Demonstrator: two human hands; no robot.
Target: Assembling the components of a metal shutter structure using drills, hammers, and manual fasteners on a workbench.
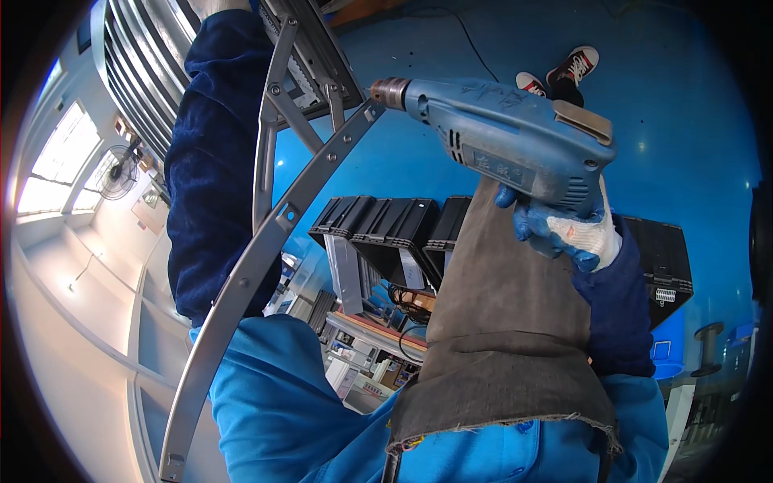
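Note:
My right hand [568, 233], in a white work glove with blue-coated fingers, is wrapped round the handle of a blue power drill [515, 137]. Its worn metal chuck [390, 92] points left, close by the upper end of a riveted grey metal linkage [266, 241]. Whether the drill's tip touches the metal I cannot tell. That linkage slants from the lower left up to a dark grey metal frame [342, 60]. My left arm, in a dark blue sleeve, reaches up beside it; only part of my left hand [219, 6] shows at the top edge, its fingers out of sight.
Several black plastic crates [394, 221] stand beyond my apron [507, 298], and another black crate [660, 249] is at the right. Long silver metal strips [141, 72] lie at the upper left. Sneakers [576, 64] and a thin cable [475, 44] show on the blue floor.

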